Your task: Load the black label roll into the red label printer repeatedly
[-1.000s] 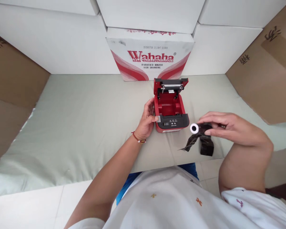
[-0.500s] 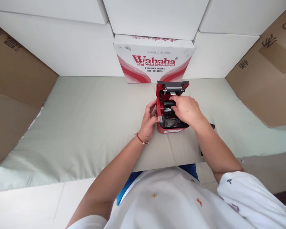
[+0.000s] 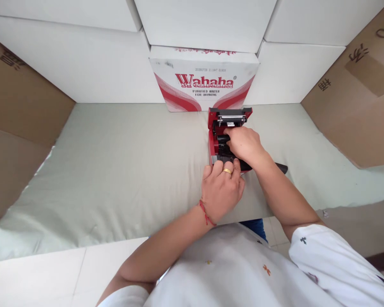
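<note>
A red and black label printer (image 3: 211, 143) stands on the cloth-covered table, its lid (image 3: 233, 112) raised at the back. Inside lies a black ribbon roll (image 3: 223, 138), with shiny black film (image 3: 225, 156) running toward the front. My right hand (image 3: 245, 146) reaches in from the right, thumb and forefinger closed on the roll's right end. At the printer's front edge, my left hand (image 3: 223, 185) has its fingers curled over the film; the exact pinch is partly hidden. It covers most of the printer's front.
Behind the printer stands a white and red Wahaha carton (image 3: 205, 81), against stacked white boxes (image 3: 115, 64). Brown cardboard boxes flank the table at left (image 3: 25, 98) and right (image 3: 365, 98). A black object (image 3: 281, 168) lies partly under my right forearm.
My left hand has left the printer's left side and come round to its front, onto the black film. My right hand stays at the roll, shifted only slightly.
</note>
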{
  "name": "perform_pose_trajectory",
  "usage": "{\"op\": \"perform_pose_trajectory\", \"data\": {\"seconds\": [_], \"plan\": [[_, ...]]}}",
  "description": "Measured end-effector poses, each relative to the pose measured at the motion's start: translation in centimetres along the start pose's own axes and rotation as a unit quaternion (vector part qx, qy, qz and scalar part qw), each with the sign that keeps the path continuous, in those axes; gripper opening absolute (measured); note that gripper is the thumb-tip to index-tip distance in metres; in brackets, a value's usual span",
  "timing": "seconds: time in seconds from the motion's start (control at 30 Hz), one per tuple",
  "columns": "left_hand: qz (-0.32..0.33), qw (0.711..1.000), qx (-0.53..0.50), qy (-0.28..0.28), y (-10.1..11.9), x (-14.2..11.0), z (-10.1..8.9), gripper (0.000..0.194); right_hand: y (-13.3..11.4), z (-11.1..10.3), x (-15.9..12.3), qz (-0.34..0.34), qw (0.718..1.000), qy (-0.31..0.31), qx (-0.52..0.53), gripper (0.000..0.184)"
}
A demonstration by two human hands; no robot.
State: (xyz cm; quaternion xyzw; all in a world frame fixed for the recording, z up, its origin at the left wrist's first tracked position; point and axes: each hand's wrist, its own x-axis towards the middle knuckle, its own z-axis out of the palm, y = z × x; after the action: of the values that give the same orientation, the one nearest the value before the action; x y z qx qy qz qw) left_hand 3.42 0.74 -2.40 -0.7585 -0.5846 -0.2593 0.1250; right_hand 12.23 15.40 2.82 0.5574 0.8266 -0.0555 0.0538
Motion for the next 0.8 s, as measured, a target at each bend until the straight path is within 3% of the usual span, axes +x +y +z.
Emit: {"op": "perform_pose_trajectory", "data": {"seconds": [0.23, 0.3, 0.43, 0.5, 0.6, 0.7, 0.8], "plan": [[-0.032, 0.967, 0.016, -0.252, 2.3, 1.1, -2.4, 0.057, 0.6, -0.5, -0.8, -0.029, 0.998, 0.003, 0.048, 0.03], [-0.031, 0.955, 0.017, -0.294, 2.8, 1.4, -2.6, 0.062, 1.2, -1.2, -1.8, -0.061, 0.989, 0.05, 0.122, 0.025], [-0.027, 0.944, 0.016, -0.327, 3.6, 1.9, -2.7, 0.067, 2.9, -2.5, -2.6, -0.093, 0.937, 0.265, 0.208, 0.032], [-0.03, 0.941, 0.016, -0.336, 4.0, 2.1, -2.8, 0.068, 3.7, -2.6, -2.1, -0.11, 0.923, 0.319, 0.186, 0.04], [-0.034, 0.943, 0.008, -0.331, 4.3, 2.2, -3.0, 0.066, 4.7, -2.2, -1.1, -0.151, 0.937, 0.277, 0.15, 0.052], [-0.04, 0.948, -0.008, -0.317, 4.4, 2.0, -3.2, 0.064, 5.1, -1.8, -1.0, -0.171, 0.951, 0.213, 0.146, 0.05], [-0.056, 0.95, -0.026, -0.305, 4.5, 1.6, -3.4, 0.063, 5.1, -1.9, -1.6, -0.173, 0.949, 0.208, 0.16, 0.046]]}}
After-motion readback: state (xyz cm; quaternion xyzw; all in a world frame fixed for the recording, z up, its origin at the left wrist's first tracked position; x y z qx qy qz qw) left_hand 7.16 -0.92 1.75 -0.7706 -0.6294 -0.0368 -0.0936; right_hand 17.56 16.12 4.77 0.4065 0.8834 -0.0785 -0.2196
